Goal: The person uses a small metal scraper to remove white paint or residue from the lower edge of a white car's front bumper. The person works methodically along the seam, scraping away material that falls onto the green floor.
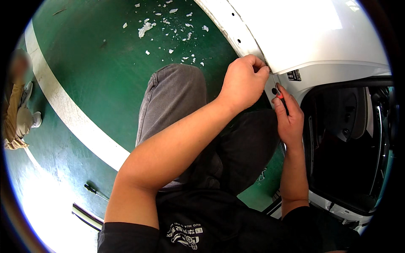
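Beside me is a white car body panel (303,33), with a strip of bare edge with small holes (247,42) running along its left side. My left hand (244,84) is closed in a pinch at the corner of this panel edge. Whatever its fingertips hold, if anything, is hidden. Just below and to the right, my right hand (290,116) grips a small tool with a red handle (279,96) between thumb and fingers. Its thin metal shaft points up toward the panel corner, near a dark round hole in the white metal. The tool's exact kind is hard to make out.
White flakes (145,28) lie scattered on the green floor (97,55). A screwdriver (90,189) and a long trim strip (86,217) rest at lower left. The dark car window opening (341,139) is at right. Another person (21,101) is at far left.
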Demonstrator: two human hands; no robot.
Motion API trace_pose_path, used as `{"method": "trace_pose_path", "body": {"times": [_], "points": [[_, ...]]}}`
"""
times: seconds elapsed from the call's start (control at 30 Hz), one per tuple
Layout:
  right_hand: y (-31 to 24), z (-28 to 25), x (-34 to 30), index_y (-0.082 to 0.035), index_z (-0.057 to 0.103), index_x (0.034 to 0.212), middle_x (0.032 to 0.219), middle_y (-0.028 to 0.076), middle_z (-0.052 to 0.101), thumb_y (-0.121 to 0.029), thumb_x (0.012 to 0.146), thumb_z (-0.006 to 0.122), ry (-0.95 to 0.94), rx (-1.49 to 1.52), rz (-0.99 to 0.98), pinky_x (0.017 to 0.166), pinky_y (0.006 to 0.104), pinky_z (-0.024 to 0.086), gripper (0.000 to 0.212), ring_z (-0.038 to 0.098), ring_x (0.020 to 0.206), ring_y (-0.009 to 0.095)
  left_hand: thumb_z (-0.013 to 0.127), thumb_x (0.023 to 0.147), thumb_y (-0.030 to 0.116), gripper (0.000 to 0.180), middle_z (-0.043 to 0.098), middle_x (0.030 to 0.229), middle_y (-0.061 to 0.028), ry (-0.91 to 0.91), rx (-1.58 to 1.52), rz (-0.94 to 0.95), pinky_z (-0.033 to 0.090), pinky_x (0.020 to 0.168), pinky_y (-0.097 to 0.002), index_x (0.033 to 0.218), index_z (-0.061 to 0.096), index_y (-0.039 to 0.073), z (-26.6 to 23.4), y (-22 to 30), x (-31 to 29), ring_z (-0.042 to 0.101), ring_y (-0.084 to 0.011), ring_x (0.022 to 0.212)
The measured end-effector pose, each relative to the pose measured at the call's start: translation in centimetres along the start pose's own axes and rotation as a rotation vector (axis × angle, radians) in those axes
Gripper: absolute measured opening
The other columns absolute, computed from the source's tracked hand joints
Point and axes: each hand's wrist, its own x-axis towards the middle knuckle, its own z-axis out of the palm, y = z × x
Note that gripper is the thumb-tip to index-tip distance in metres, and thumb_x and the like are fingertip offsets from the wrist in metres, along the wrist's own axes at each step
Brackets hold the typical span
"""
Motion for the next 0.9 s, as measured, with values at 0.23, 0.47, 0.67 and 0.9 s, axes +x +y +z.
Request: {"method": "trace_pose_path", "body": {"times": [0.23, 0.47, 0.67, 0.9], "points": [[0.0, 0.1, 0.2, -0.001, 0.068, 0.143, 0.108, 0.015, 0.072, -0.014, 0.108, 0.066, -0.006, 0.011, 0.022, 0.088, 0.0336, 0.055, 0.037, 0.069, 0.096, 0.022, 0.074, 0.095, 0.013, 0.018, 0.074, 0.084, -0.0087, 0.020, -0.077, 0.012, 0.055, 0.074, -0.0306, 0.096, 0.073, -0.006, 0.3, -0.2, 0.0, 0.066, -0.0123, 0.078], [0.0, 0.4, 0.7, 0.000, 0.067, 0.142, 0.109, 0.015, 0.073, -0.014, 0.108, 0.066, 0.019, -0.016, -0.023, 0.088, 0.0345, 0.055, 0.037, 0.071, 0.098, 0.024, 0.074, 0.094, 0.007, 0.010, 0.071, 0.085, -0.0022, 0.008, -0.266, -0.043, 0.053, 0.074, -0.0263, 0.092, 0.071, -0.003, 1.0, -0.6, 0.0, 0.062, -0.0078, 0.079], [-0.5, 0.6, 1.4, 0.001, 0.067, 0.140, 0.110, 0.017, 0.073, -0.013, 0.108, 0.066, -0.002, -0.008, -0.019, 0.089, 0.0356, 0.055, 0.035, 0.071, 0.099, 0.027, 0.074, 0.093, 0.005, 0.008, 0.069, 0.085, 0.0000, 0.005, -0.316, -0.036, 0.052, 0.072, -0.0246, 0.091, 0.070, -0.001, 0.9, -1.1, 0.0, 0.060, -0.0061, 0.079], [-0.9, 0.1, 1.3, 0.000, 0.067, 0.140, 0.110, 0.017, 0.073, -0.013, 0.107, 0.066, -0.015, -0.008, 0.030, 0.089, 0.0357, 0.055, 0.036, 0.071, 0.099, 0.027, 0.074, 0.094, 0.005, 0.006, 0.068, 0.084, 0.0020, -0.007, -0.404, -0.065, 0.050, 0.071, -0.0234, 0.092, 0.070, 0.000, 1.0, -1.4, -0.1, 0.059, -0.0051, 0.078]]}}
